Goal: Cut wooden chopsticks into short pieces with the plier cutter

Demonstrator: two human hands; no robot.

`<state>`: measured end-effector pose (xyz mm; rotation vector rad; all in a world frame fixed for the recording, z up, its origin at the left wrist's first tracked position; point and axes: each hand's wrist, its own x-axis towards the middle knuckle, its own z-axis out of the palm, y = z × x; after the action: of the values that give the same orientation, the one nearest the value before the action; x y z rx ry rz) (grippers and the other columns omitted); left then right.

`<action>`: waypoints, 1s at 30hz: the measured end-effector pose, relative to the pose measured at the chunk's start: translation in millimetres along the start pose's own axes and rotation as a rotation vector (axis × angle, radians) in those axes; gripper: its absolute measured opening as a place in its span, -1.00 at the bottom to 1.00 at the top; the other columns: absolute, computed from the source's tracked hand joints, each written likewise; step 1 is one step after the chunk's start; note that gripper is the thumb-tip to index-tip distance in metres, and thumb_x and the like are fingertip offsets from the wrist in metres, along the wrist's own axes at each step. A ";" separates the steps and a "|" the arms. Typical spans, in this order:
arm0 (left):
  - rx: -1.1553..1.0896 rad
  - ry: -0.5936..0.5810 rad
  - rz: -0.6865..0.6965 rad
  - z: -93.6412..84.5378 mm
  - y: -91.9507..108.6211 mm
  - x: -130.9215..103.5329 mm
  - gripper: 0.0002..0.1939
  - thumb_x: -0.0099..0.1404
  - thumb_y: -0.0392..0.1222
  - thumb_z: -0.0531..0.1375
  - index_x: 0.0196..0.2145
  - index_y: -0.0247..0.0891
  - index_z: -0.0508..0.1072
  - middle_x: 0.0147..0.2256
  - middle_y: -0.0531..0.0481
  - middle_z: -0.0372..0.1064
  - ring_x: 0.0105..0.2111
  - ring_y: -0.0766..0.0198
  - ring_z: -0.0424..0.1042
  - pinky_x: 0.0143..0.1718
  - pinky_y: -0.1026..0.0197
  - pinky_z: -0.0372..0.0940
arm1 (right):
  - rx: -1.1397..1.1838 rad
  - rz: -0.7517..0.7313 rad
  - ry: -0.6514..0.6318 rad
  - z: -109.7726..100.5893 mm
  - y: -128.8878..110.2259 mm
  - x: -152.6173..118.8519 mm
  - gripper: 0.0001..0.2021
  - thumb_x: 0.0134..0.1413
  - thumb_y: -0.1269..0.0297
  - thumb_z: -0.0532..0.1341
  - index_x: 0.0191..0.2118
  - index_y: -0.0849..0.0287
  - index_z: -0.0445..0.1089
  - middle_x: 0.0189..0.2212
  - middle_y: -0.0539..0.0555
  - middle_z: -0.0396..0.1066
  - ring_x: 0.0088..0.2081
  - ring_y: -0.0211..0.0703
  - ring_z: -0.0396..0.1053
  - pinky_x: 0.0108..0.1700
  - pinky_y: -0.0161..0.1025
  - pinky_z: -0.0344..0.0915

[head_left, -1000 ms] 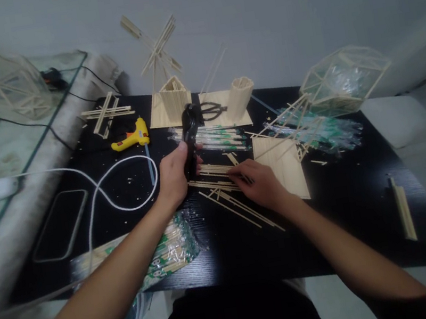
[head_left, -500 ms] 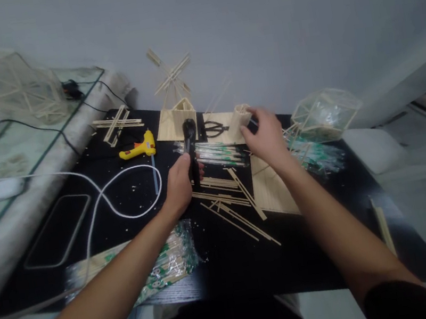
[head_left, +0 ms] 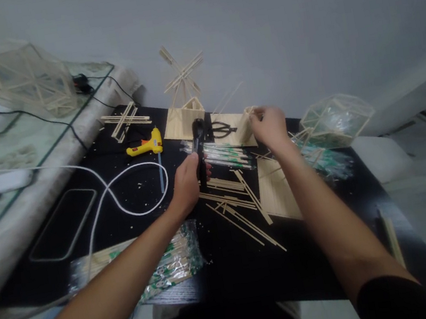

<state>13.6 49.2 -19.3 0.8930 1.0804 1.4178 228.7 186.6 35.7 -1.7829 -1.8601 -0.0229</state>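
I'm gripping the black cutter (head_left: pixel 199 148) upright in my left hand (head_left: pixel 187 183), fingers wrapped tight around its handle, just above the loose sticks (head_left: pixel 240 206) on the black table (head_left: pixel 229 264). My right hand (head_left: pixel 270 126) is reaching to the far edge, fingers pinching the small stick cylinder (head_left: pixel 245 123) beside the scissors (head_left: pixel 219 129), near the yellow glue gun (head_left: pixel 146 144).

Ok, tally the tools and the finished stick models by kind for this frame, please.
Black cutter held in the left hand: 1
Yellow hot glue gun: 1
Black scissors: 1
Wooden stick windmill house: 1
Small stick cylinder at the right hand: 1
Geometric stick frames: 2
Total: 7
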 end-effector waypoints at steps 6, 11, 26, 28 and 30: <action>0.012 0.016 0.009 0.3 3.8 -0.4 -0.46 0.33 0.31 0.13 -0.22 -0.29 0.49 -0.41 -0.02 0.44 -0.48 0.28 0.42 -0.46 0.25 0.37 | 0.242 -0.023 0.264 -12.1 -2.7 1.5 -0.77 0.17 0.35 0.20 -0.10 0.24 0.53 -0.08 0.25 0.57 -0.09 0.06 0.51 0.07 0.03 0.38; 0.088 0.005 0.057 1.5 9.8 -6.0 -0.50 0.27 0.29 0.22 -0.28 -0.28 0.48 -0.49 0.06 0.33 -0.54 0.36 0.34 -0.54 0.32 0.27 | 0.564 -0.145 0.412 -37.6 -19.4 -26.7 -0.90 0.17 0.28 0.28 -0.20 0.12 0.49 -0.24 0.08 0.56 -0.18 -0.06 0.53 -0.01 -0.03 0.48; 0.249 -0.067 0.081 3.7 11.7 -15.8 -0.62 0.22 0.11 0.35 -0.42 -0.28 0.46 -0.64 0.13 0.23 -0.65 0.40 0.20 -0.62 0.31 0.11 | 1.142 0.238 -0.358 -31.9 -31.7 -120.1 -0.74 -0.07 0.18 0.47 -0.30 0.12 0.45 -0.35 0.04 0.55 -0.24 -0.10 0.57 0.02 -0.02 0.51; 0.214 -0.040 0.094 3.6 11.2 -13.8 -0.66 0.21 0.07 0.36 -0.38 -0.27 0.47 -0.62 0.14 0.25 -0.64 0.40 0.22 -0.61 0.31 0.16 | 1.135 0.204 -0.453 -32.4 -29.1 -120.3 -0.71 -0.12 0.17 0.50 -0.32 0.13 0.45 -0.35 0.04 0.55 -0.23 -0.11 0.56 0.02 -0.03 0.50; 0.162 -0.017 0.105 3.8 12.0 -11.9 -0.69 0.20 0.04 0.38 -0.35 -0.27 0.47 -0.60 0.15 0.26 -0.63 0.40 0.23 -0.60 0.31 0.19 | 1.119 0.164 -0.538 -33.8 -26.0 -120.0 -0.71 -0.14 0.17 0.51 -0.33 0.14 0.46 -0.33 0.05 0.55 -0.23 -0.12 0.55 -0.01 -0.06 0.50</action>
<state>15.1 38.0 -6.2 1.0903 1.1621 1.4201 212.7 60.6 25.9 -1.1326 -1.4807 1.3783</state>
